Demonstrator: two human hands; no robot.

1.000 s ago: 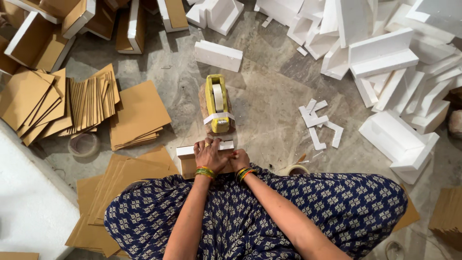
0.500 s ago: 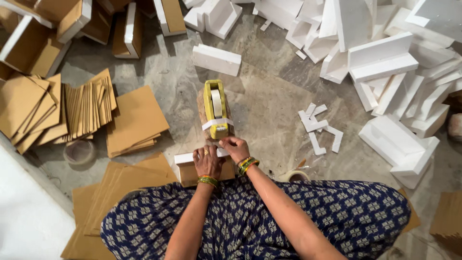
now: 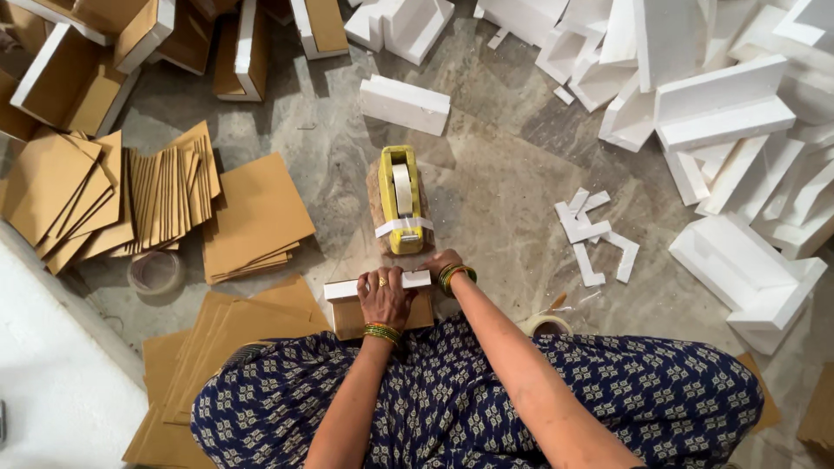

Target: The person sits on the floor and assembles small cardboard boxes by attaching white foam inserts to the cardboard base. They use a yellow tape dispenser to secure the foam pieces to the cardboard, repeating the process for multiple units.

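Now the left hand [image 3: 384, 297] presses flat on the small white-edged cardboard box [image 3: 379, 306] at her knees, while the right hand [image 3: 440, 261] pinches its corner below the yellow tape dispenser [image 3: 401, 198].

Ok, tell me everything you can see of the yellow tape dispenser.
The yellow tape dispenser stands on the grey stone floor just beyond the small box under the left hand. It looks plastic, long and narrow, with a pale tape roll in its slot. A strip of tape crosses its near end. Neither hand clearly touches it.
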